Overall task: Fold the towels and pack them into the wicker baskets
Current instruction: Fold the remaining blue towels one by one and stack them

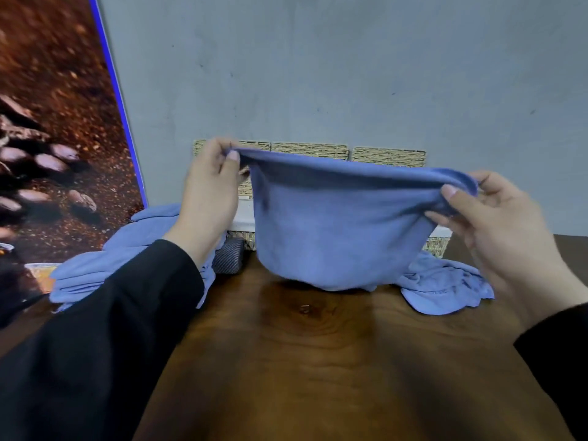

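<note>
I hold a blue towel stretched between my hands above the middle of the tabletop, toward its far edge. My left hand pinches the towel's upper left corner between thumb and fingers; my right hand pinches the upper right corner the same way. The towel's lower edge sags and touches the wood. Wicker baskets stand in a row along the far edge against the grey wall. A pile of blue towels lies near the left edge, a crumpled blue towel toward the right. I can read no writing or labels anywhere.
</note>
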Tool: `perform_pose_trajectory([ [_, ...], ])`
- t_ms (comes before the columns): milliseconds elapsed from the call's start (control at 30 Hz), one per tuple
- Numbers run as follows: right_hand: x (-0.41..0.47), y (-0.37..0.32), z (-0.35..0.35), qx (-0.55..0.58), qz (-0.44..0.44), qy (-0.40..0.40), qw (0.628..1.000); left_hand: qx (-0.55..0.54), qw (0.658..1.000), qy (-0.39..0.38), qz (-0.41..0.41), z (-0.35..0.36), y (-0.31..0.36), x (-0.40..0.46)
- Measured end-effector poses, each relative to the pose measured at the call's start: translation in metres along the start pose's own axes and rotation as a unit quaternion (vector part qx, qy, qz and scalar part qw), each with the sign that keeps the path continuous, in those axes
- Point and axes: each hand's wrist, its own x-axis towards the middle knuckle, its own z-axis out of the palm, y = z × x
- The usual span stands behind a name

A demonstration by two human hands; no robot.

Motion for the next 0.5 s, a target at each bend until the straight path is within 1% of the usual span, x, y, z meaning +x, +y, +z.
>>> perform_pose_trajectory([
  [67, 0.000, -0.005, -0.001, -0.031, -0.005, -0.009, 0.999, 0.030, 0.999, -0.001, 0.023, -0.004, 0.004, 0.004],
  [133, -0.005, -0.006, -0.003, -0.102, 0.032, -0.045, 0.993, 0.108, 0.994, -0.024, -0.009, -0.006, 0.001, 0.001],
  [167, -0.009, -0.005, -0.005, -0.141, 0.065, -0.075, 0.985, 0.161, 0.985, -0.048, -0.045, -0.007, -0.001, -0.003],
  [200, -0.011, -0.003, -0.008, -0.177, 0.108, -0.110, 0.972, 0.218, 0.968, -0.084, -0.096, -0.009, -0.004, -0.006],
  [233, -0.013, 0.003, -0.011, -0.205, 0.151, -0.153, 0.955, 0.275, 0.940, -0.134, -0.150, -0.011, -0.008, -0.011],
  [267, -0.013, 0.012, -0.014, -0.230, 0.188, -0.195, 0.935, 0.325, 0.904, -0.193, -0.200, -0.014, -0.012, -0.017],
  [300, -0.014, 0.022, -0.017, -0.257, 0.222, -0.229, 0.912, 0.356, 0.867, -0.251, -0.241, -0.015, -0.017, -0.024],
  [333, -0.013, 0.037, -0.020, -0.281, 0.255, -0.243, 0.893, 0.364, 0.841, -0.292, -0.272, -0.016, -0.021, -0.033],
  [367, -0.013, 0.051, -0.022, -0.293, 0.284, -0.248, 0.878, 0.354, 0.834, -0.307, -0.293, -0.014, -0.029, -0.040],
  [400, -0.012, 0.067, -0.023, -0.300, 0.304, -0.238, 0.872, 0.332, 0.840, -0.296, -0.310, -0.011, -0.036, -0.044],
  [433, -0.010, 0.079, -0.022, -0.293, 0.310, -0.216, 0.878, 0.296, 0.858, -0.263, -0.327, -0.007, -0.043, -0.046],
  [467, -0.004, 0.089, -0.021, -0.274, 0.291, -0.177, 0.899, 0.236, 0.884, -0.219, -0.338, -0.001, -0.052, -0.044],
  [500, 0.004, 0.092, -0.018, -0.233, 0.252, -0.129, 0.930, 0.163, 0.915, -0.166, -0.330, 0.005, -0.058, -0.039],
])
